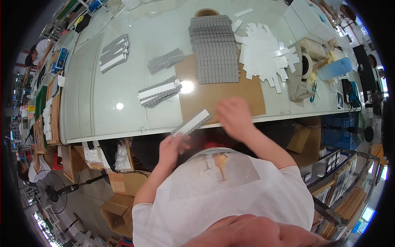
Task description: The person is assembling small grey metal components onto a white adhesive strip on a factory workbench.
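My left hand (pixel 172 149) is closed on the near end of a grey segmented strip (pixel 201 121), which slants over the table's front edge. A white strip (pixel 192 122) lies along it. My right hand (pixel 234 115) is just right of the strip's far end, above brown cardboard (pixel 253 101). Motion smears its fingers, so whether they hold anything is unclear. Farther left lies a bundle of grey strips (pixel 154 99) with white on top. Behind it rests a plain grey bundle (pixel 165 61), and another white-topped bundle (pixel 114 53) lies at the far left.
Rows of grey segmented strips (pixel 216 57) cover the cardboard's back part, with a brown roll (pixel 207 12) behind. A heap of white strips (pixel 261 53) spreads to their right. Beyond it stand a tape dispenser (pixel 299 84) and a blue bottle (pixel 335 69). A fan (pixel 53 192) stands at left.
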### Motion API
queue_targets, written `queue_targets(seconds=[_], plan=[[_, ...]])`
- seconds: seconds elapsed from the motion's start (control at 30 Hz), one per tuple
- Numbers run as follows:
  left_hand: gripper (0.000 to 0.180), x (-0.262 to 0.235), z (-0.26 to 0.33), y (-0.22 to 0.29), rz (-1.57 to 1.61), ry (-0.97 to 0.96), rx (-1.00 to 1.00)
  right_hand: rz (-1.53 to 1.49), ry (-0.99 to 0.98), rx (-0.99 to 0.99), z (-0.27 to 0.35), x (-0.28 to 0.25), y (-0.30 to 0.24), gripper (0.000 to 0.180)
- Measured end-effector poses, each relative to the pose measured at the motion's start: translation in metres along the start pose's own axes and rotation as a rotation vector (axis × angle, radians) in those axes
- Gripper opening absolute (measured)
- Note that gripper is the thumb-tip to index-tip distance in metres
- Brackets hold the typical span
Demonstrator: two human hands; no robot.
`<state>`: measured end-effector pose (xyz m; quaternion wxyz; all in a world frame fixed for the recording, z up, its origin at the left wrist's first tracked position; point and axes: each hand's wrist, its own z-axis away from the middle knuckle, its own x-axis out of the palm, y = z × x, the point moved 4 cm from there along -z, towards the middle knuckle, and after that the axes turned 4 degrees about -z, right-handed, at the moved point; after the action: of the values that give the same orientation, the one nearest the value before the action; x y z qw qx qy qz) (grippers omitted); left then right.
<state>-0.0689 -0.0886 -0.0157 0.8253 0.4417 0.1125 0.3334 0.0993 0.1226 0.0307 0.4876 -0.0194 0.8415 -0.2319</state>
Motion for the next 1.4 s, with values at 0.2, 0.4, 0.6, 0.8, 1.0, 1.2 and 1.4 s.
queue_targets(seconds=[0.2,0.4,0.6,0.8,1.0,1.2,1.4], plan=[[0.026,-0.036,-0.038,0.108,-0.227,0.090,0.265,0.188,0.226,0.195,-0.028,-0.036,0.097,0.014],[0.033,-0.075,-0.079,0.173,-0.865,0.309,0.268,0.258,0.187,0.151,-0.037,-0.029,0.102,0.011],[0.032,-0.054,-0.069,0.144,-1.025,0.427,0.571,0.304,0.176,0.157,-0.038,-0.026,0.101,0.009],[0.013,0.038,-0.043,0.093,-1.047,0.098,1.149,0.394,0.187,0.082,-0.037,-0.035,0.090,0.012],[0.019,0.088,-0.037,0.089,-1.016,-0.012,1.311,0.403,0.172,0.113,0.010,-0.054,0.062,0.019],[0.048,0.114,-0.034,0.083,-1.162,-0.048,1.294,0.455,0.287,0.332,0.067,-0.083,0.099,0.041],[0.065,0.116,-0.033,0.080,-1.296,-0.135,1.309,0.475,0.055,0.381,0.090,-0.087,0.115,0.061]])
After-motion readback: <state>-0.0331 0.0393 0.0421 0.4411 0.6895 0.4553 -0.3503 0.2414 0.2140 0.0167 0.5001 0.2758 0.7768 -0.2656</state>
